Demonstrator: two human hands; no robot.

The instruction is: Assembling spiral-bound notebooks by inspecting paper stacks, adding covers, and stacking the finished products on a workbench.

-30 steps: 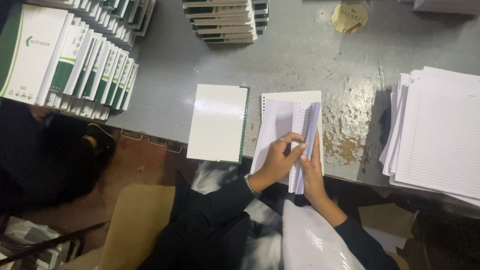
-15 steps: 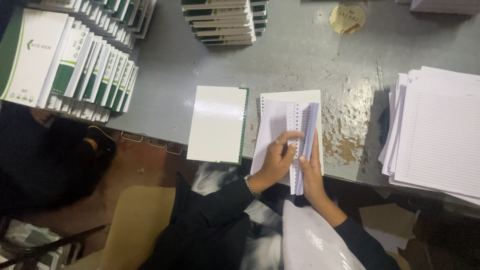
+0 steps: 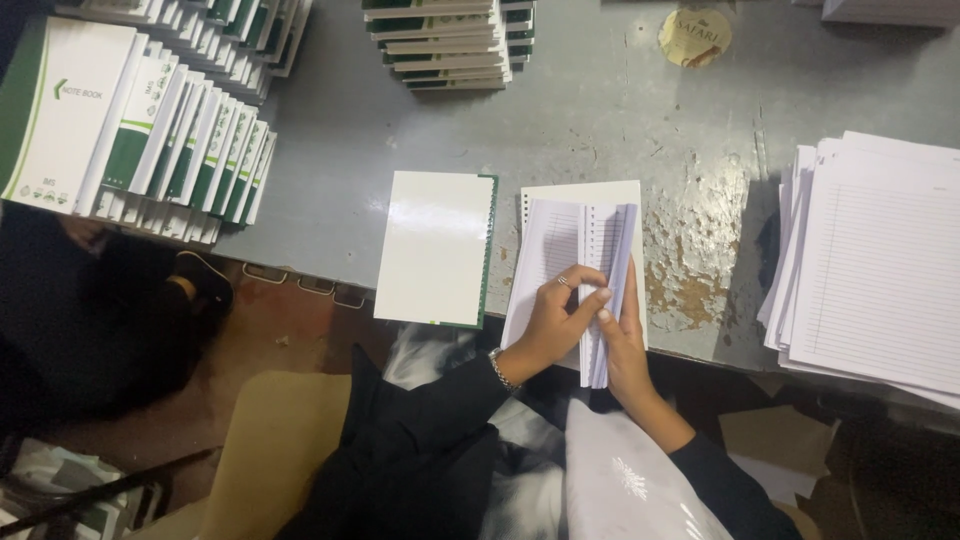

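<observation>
**Inspector:** What was recorded at the near edge of the grey table (image 3: 620,110)?

**Assistant:** A sheaf of punched, lined pages (image 3: 575,262) was found lying there, its near end overhanging the edge. The left hand (image 3: 553,322) was laid on the left part of the sheaf, fingers curled, with the fingertips pinched on the raised sheets at the middle. The right hand (image 3: 627,345) was held upright against the right side of those sheets, fingers straight and closed together, so that the raised bundle was gripped between both hands.

**Inspector:** And just beside it?

**Assistant:** A white cover with a green edge (image 3: 436,247) was noted lying flat immediately to the left, not touched by either hand.

**Inspector:** What else was logged?

**Assistant:** A stack of loose lined sheets (image 3: 880,265) was seen well to the right. Green-and-white notebooks (image 3: 130,130) were fanned in rows at the far left, and a further pile of notebooks (image 3: 445,42) was set at the far side. A round yellowish disc (image 3: 694,37) was observed near the far edge. Worn, rust-coloured patches (image 3: 695,265) were recorded on the table surface right of the pages.
</observation>
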